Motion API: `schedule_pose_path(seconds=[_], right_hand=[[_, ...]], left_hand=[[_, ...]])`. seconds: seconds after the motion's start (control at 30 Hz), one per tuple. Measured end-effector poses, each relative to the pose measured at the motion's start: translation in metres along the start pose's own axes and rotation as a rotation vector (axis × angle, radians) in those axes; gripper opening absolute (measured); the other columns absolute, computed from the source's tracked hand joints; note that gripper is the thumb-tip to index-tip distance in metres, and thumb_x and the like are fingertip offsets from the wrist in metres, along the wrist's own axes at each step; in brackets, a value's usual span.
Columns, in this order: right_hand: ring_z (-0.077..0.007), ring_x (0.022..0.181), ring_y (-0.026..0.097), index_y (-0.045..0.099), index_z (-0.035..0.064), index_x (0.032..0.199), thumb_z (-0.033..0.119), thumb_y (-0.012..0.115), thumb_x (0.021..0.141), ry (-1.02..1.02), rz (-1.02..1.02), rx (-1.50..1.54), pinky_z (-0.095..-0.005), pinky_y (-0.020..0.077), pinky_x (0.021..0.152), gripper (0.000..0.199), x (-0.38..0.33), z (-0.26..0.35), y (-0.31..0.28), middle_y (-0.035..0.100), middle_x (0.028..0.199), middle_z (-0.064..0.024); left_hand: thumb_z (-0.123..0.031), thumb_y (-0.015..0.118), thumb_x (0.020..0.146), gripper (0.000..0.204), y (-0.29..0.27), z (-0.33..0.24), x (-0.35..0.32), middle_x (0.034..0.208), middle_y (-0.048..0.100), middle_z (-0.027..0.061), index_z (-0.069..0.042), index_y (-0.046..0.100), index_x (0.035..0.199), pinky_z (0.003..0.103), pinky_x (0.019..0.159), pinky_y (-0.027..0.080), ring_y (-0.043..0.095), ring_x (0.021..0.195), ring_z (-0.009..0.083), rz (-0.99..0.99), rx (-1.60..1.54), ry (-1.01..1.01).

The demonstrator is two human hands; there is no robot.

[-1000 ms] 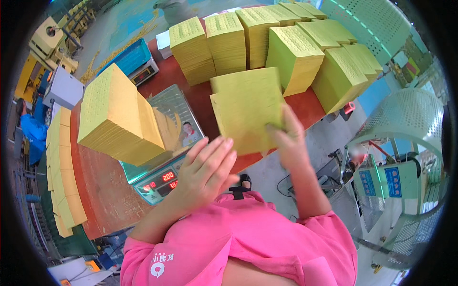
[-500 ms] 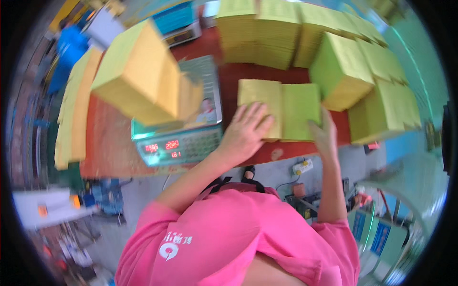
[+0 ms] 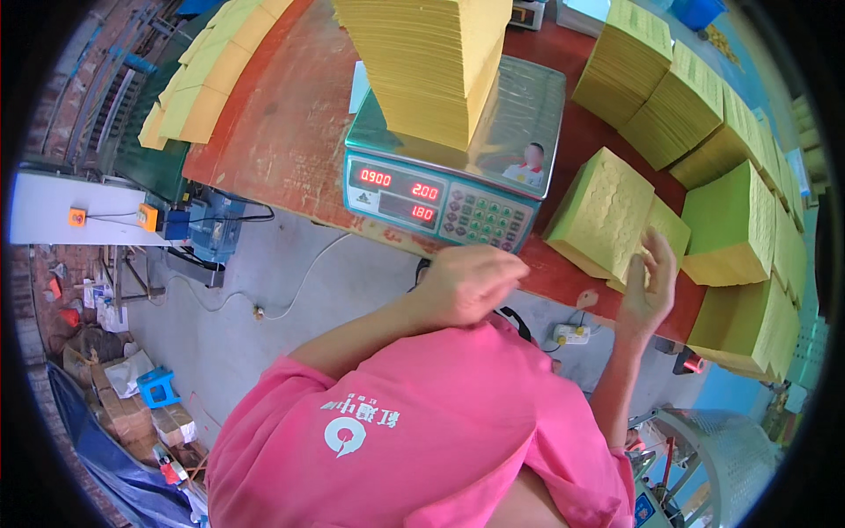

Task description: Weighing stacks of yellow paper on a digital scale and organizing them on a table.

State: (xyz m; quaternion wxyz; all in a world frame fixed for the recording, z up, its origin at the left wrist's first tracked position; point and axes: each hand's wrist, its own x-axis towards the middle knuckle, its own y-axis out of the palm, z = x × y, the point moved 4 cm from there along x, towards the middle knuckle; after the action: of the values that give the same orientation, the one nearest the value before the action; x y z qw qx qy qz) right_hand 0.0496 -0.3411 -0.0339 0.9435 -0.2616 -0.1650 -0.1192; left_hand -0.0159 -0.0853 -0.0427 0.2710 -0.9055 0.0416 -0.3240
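Observation:
My left hand (image 3: pixel 475 283) hangs over the table's front edge, fingers curled closed, with nothing visible in it. My right hand (image 3: pixel 650 280) is raised beside a low stack of yellow paper (image 3: pixel 600 211), its fingers bent and apart. A second low stack (image 3: pixel 666 231) adjoins that one on the right, partly behind my right hand. On the teal-framed digital scale (image 3: pixel 519 132) stands a tall stack of yellow paper (image 3: pixel 431 75); its top runs out of the picture. The scale's red display (image 3: pixel 396 192) is lit and faces me.
Several tall yellow paper stacks (image 3: pixel 673 97) line the right and back of the red table (image 3: pixel 264 150). More yellow bundles (image 3: pixel 216 79) lie along its left end. On the floor at left are a blue stool (image 3: pixel 157 387) and boxes; a power strip (image 3: pixel 572 334) lies below the front edge.
My view has swung left, so the scale now sits mid-picture. Both hands have come off the two low stacks; the left has drawn back toward my body and curled, the right has opened.

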Motion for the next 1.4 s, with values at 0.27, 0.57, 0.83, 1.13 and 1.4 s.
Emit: schedule_pose_path(seconds=[0.27, 0.57, 0.83, 1.13, 1.4], right_hand=[[-0.0156, 0.11, 0.061, 0.062, 0.0, 0.124, 0.003, 0.059, 0.094, 0.051, 0.232, 0.429, -0.0308, 0.0489, 0.093, 0.03, 0.039, 0.065, 0.114, 0.066, 0.118, -0.0083], [-0.0169, 0.105, 0.056, 0.066, 0.0059, 0.117, 0.049, 0.044, 0.1, 0.321, 0.17, 0.747, -0.0371, 0.0432, 0.096, 0.051, 0.173, 0.047, 0.293, 0.066, 0.112, -0.0089], [-0.0199, 0.106, 0.058, 0.06, 0.0, 0.114, 0.047, 0.037, 0.105, 0.208, 0.126, 0.657, -0.0351, 0.043, 0.096, 0.053, 0.075, 0.078, 0.264, 0.065, 0.11, -0.0153], [-0.0243, 0.105, 0.062, 0.055, 0.0013, 0.126, 0.034, 0.055, 0.099, 0.419, 0.058, 0.543, -0.0356, 0.047, 0.094, 0.042, -0.035, 0.1, 0.192, 0.065, 0.11, -0.0148], [-0.0178, 0.094, 0.064, 0.06, -0.0007, 0.12, 0.048, 0.054, 0.099, 0.829, 0.326, 1.153, -0.0321, 0.0519, 0.082, 0.053, -0.077, 0.08, 0.25, 0.066, 0.11, -0.0106]], left_hand=[[-0.018, 0.05, 0.1, 0.026, -0.169, 0.073, 0.002, 0.108, 0.067, 0.0136, 0.001, 0.062, 0.112, 0.035, 0.087, 0.051, 0.065, 0.099, 0.0233, -0.643, -0.265, -0.498], [-0.049, 0.048, 0.1, 0.061, -0.211, 0.142, 0.184, 0.142, 0.052, 0.0097, -0.005, 0.045, 0.142, 0.043, 0.105, 0.042, 0.052, 0.128, 0.0244, -0.052, -1.11, -0.725], [-0.039, 0.054, 0.098, 0.061, -0.234, 0.157, 0.162, 0.138, 0.055, 0.0142, -0.001, 0.041, 0.145, 0.038, 0.103, 0.046, 0.056, 0.124, 0.024, 0.285, -0.826, -0.915], [-0.042, 0.055, 0.096, 0.064, -0.227, 0.152, 0.159, 0.131, 0.059, 0.0142, -0.001, 0.043, 0.143, 0.038, 0.097, 0.051, 0.062, 0.115, 0.0232, 0.426, -0.811, -0.948], [-0.043, 0.056, 0.095, 0.065, -0.214, 0.142, 0.153, 0.133, 0.058, 0.0148, 0.0, 0.043, 0.143, 0.039, 0.099, 0.049, 0.06, 0.116, 0.0251, 0.498, -0.833, -0.884]])
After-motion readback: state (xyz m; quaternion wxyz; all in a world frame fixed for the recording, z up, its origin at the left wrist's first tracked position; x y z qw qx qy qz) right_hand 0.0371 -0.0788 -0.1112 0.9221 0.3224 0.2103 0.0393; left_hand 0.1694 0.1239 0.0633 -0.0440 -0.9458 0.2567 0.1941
